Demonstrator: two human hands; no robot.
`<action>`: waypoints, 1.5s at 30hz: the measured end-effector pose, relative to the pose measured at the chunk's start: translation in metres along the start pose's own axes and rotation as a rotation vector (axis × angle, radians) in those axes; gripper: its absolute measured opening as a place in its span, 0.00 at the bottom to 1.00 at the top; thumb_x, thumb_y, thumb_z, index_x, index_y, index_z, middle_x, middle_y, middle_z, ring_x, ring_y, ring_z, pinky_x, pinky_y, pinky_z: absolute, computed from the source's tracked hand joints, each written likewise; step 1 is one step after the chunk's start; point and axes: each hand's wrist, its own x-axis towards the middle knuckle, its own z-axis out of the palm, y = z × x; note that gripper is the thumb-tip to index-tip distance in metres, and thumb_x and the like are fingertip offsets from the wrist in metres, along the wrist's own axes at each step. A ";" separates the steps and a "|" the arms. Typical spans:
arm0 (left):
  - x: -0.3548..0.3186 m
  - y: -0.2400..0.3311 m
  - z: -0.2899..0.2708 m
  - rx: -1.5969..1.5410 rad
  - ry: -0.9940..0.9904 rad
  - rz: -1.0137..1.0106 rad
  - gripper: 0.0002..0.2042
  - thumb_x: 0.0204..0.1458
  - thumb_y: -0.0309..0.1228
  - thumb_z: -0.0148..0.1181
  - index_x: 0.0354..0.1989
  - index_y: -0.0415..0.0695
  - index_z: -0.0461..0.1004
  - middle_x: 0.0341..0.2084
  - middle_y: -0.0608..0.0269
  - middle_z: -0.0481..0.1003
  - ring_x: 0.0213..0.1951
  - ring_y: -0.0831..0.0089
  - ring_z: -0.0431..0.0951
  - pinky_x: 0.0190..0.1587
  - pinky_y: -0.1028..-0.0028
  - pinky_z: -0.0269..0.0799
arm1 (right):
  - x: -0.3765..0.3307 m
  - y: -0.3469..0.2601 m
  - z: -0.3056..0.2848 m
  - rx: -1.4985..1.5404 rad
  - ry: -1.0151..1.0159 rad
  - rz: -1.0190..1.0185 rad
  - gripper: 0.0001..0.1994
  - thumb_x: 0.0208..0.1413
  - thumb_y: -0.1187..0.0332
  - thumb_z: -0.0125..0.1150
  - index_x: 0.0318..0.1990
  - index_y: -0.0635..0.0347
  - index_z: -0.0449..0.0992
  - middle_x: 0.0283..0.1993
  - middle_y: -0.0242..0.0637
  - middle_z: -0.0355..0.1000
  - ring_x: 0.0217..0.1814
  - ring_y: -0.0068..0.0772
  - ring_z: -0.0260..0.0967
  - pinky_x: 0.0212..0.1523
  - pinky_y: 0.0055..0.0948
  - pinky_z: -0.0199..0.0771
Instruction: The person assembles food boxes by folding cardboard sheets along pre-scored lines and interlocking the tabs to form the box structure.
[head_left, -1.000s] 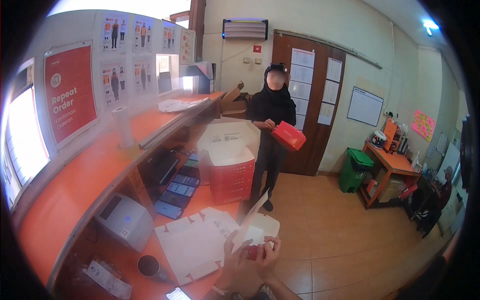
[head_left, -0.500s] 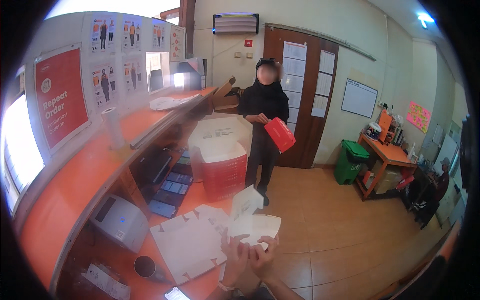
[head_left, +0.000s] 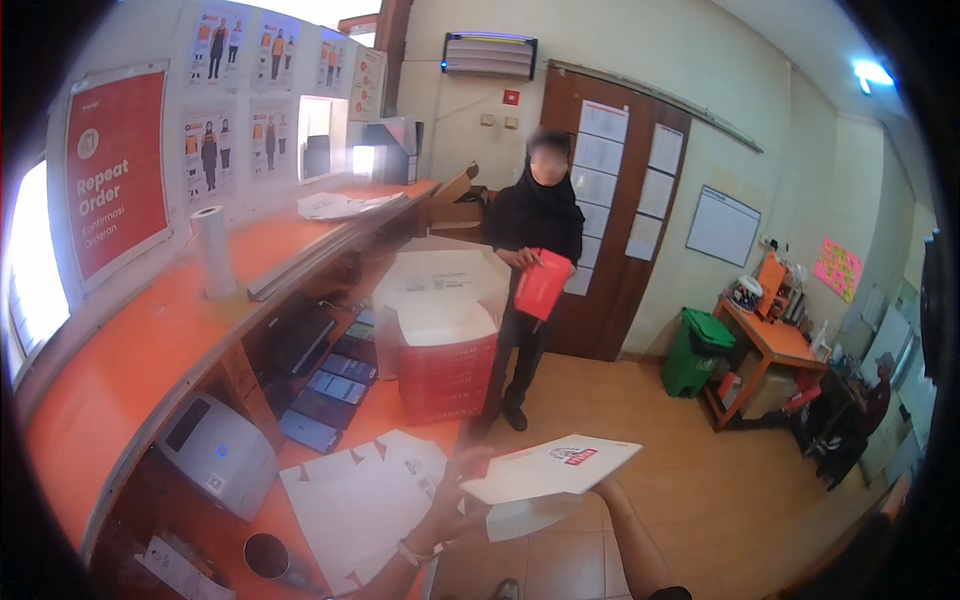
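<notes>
Both my hands hold a white cardboard box blank with a red mark on top, low in the head view. It lies nearly flat, with a flap hanging under it. My left hand, a band on its wrist, grips the blank's left edge. My right hand is mostly hidden under the right side, and only the forearm shows. Just left of my hands, more flat white blanks lie on the orange counter.
A person in black stands by the brown door holding a red folded box. An open red-and-white carton sits on the counter's end. A grey printer, dark tablets, a dark cup and a paper roll are at left. A green bin and an orange desk stand at right.
The white blank has swung from upright and folded to nearly flat and shifted right. The person in black has lowered the red box slightly.
</notes>
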 end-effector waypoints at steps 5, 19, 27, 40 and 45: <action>0.083 -0.064 -0.071 0.121 0.429 -0.016 0.11 0.44 0.32 0.53 0.37 0.45 0.66 0.41 0.55 0.63 0.50 0.62 0.61 0.53 0.65 0.55 | 0.129 0.017 -0.015 -0.143 0.062 0.112 0.14 0.45 0.70 0.55 0.40 0.65 0.68 0.41 0.49 0.67 0.45 0.49 0.63 0.45 0.40 0.61; 0.163 -0.195 -0.166 0.648 0.309 -0.462 0.23 0.38 0.27 0.60 0.44 0.39 0.58 0.37 0.49 0.70 0.39 0.57 0.71 0.42 0.66 0.67 | 0.364 0.045 0.084 -0.467 -0.305 -0.031 0.15 0.37 0.70 0.53 0.35 0.67 0.72 0.39 0.54 0.69 0.39 0.44 0.71 0.38 0.38 0.70; 0.162 -0.172 -0.149 0.729 0.331 -0.331 0.17 0.39 0.22 0.56 0.40 0.39 0.61 0.33 0.56 0.72 0.34 0.66 0.75 0.36 0.70 0.70 | 0.349 -0.019 0.086 -0.838 -0.156 0.312 0.14 0.41 0.64 0.56 0.36 0.60 0.72 0.37 0.47 0.70 0.38 0.45 0.70 0.35 0.41 0.70; 0.169 -0.162 -0.169 0.318 0.126 -0.380 0.27 0.37 0.24 0.61 0.47 0.35 0.56 0.45 0.50 0.64 0.44 0.67 0.69 0.45 0.73 0.66 | 0.304 -0.129 0.152 -0.355 -0.190 -0.107 0.20 0.41 0.72 0.51 0.44 0.67 0.58 0.25 0.54 0.69 0.27 0.53 0.69 0.28 0.45 0.69; 0.174 -0.140 -0.165 0.484 0.060 -0.437 0.29 0.34 0.23 0.62 0.47 0.35 0.56 0.44 0.52 0.64 0.47 0.68 0.67 0.47 0.72 0.64 | 0.308 -0.118 0.163 -0.474 -0.104 -0.226 0.22 0.39 0.74 0.55 0.45 0.69 0.59 0.24 0.46 0.70 0.25 0.46 0.71 0.24 0.36 0.72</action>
